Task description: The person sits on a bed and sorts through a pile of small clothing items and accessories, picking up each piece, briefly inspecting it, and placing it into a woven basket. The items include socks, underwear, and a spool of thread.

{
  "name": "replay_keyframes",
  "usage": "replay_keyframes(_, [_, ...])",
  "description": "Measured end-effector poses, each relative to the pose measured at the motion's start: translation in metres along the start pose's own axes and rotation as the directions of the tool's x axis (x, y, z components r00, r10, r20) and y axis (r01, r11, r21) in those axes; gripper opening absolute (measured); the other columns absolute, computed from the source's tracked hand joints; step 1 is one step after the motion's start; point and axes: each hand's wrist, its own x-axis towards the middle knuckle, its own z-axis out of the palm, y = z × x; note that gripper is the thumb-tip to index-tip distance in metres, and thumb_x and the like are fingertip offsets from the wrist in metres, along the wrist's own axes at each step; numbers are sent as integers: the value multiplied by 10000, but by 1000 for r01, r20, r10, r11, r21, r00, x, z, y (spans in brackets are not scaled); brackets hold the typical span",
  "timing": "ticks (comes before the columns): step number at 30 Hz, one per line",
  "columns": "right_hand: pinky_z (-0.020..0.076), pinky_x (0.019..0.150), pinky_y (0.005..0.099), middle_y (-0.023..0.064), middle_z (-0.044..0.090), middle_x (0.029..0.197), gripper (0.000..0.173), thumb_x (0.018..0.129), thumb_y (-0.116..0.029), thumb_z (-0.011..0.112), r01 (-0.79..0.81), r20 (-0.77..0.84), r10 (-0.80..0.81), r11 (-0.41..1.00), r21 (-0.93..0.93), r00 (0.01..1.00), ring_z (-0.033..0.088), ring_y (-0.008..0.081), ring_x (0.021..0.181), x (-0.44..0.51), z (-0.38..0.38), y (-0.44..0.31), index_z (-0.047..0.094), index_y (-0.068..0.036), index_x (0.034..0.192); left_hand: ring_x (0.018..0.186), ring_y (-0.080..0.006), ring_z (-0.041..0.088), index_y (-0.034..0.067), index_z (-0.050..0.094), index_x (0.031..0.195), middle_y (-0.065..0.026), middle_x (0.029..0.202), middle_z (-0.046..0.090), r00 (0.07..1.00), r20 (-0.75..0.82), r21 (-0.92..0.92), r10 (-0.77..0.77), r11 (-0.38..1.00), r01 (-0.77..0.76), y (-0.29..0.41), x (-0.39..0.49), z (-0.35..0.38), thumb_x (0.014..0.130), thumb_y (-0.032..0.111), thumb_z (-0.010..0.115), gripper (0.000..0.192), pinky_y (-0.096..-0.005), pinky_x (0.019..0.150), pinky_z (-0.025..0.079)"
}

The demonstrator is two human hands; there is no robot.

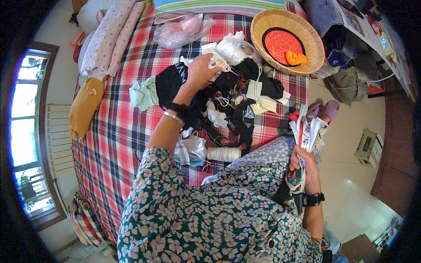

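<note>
My left hand (201, 70) reaches over the pile and touches a white printed strip (218, 61); its fingertips are partly hidden, so a grip on it cannot be made out. Just beyond lies a clear plastic bag (235, 49) with white material in it. Held at my right side, a bundle of white and red ribbon-like strips (307, 131) rises out of my right hand (306, 162). Between the hands spreads a tangle of black cloth and cords (241, 113). White crumpled scraps (217, 115) and cream strips (264, 105) lie among it.
A wicker basket (310, 42) with an orange cloth (295, 58) stands at the far right of the plaid bedspread (131, 134). Near my lap are a cream thread spool (224, 154) and white face masks (190, 149). Folded mint cloth (144, 93) lies left.
</note>
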Motion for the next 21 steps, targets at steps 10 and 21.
replay_keyframes(10, [427, 433, 248, 2, 479, 569, 182, 889, -220, 595, -17, 50, 15, 999, 44, 999, 425, 86, 416, 5, -9, 5, 526, -66, 821, 769, -84, 556, -30, 628, 978, -26, 864, 633, 964, 198, -806, -178, 530, 263, 22, -43, -51, 884, 228, 564, 282, -249, 693, 444])
replay_keyframes(21, [409, 442, 237, -5, 466, 576, 198, 902, -233, 572, -1, 4, 1, 1000, -17, 1000, 411, 79, 429, -2, -2, 0, 516, -66, 810, 725, -86, 545, -2, 584, 895, -21, 794, 610, 955, 295, -747, 22, 629, 216, 59, -100, -35, 840, 148, 673, 183, -256, 631, 460])
